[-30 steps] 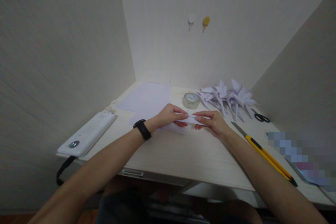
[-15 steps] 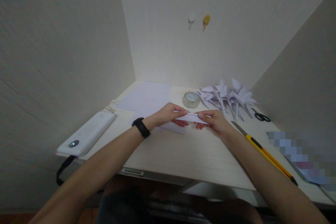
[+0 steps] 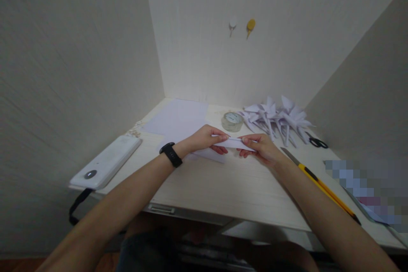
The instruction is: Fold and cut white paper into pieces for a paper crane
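Observation:
A narrow folded strip of white paper (image 3: 235, 143) is stretched between my two hands, raised a little over the desk. My left hand (image 3: 211, 138), with a black watch on its wrist, pinches the strip's left end between thumb and fingers. At the right end, my right hand (image 3: 257, 146) grips it the same way, thumb on top. White paper sheets (image 3: 181, 115) lie flat behind and under my left hand, partly hidden by it. Just beyond my hands stands a roll of clear tape (image 3: 232, 122).
Several folded white paper shapes (image 3: 276, 117) are heaped at the back right, beside black-handled scissors (image 3: 318, 142). A yellow utility knife (image 3: 318, 182) lies by my right forearm, near a blurred-out flat item (image 3: 366, 195). On the left sits a white device (image 3: 106, 161) with a black strap.
Both hands keep their hold on the folded paper strip, with only a very slight shift of the right fingers. The round spot on the white device has gone from lit greenish to grey.

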A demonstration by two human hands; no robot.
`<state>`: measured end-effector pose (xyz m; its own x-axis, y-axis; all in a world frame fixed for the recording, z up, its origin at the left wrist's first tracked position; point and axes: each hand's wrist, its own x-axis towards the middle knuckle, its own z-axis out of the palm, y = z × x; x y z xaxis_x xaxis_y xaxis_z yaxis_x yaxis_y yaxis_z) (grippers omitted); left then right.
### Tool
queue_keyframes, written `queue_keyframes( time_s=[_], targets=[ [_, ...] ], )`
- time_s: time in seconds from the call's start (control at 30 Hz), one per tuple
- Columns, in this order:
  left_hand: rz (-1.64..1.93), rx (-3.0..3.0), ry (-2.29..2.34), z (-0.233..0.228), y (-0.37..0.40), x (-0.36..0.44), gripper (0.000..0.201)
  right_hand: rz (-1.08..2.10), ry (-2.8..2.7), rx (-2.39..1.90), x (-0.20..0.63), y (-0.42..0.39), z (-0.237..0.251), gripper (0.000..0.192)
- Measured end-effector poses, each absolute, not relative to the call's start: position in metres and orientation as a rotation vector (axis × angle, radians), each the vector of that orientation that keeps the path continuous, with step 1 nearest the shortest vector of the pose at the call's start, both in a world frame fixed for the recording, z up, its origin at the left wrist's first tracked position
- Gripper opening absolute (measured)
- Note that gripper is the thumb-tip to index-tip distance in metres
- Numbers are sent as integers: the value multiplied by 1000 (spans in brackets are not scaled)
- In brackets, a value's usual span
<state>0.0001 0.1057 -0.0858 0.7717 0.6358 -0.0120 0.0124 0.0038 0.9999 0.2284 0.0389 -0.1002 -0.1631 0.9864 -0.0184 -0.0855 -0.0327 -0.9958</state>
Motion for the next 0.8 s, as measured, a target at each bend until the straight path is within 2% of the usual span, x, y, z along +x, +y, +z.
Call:
queue_keyframes(
  time_s=[0.43,0.8],
  targets=[
    [490,1556,622,-86,106,2,34,1440,-1233,-1104,231,39,-101,41],
    [648,1381,558,-90,107,4,48,1374,-1152,-1085,225,39,-98,40]
  ],
)
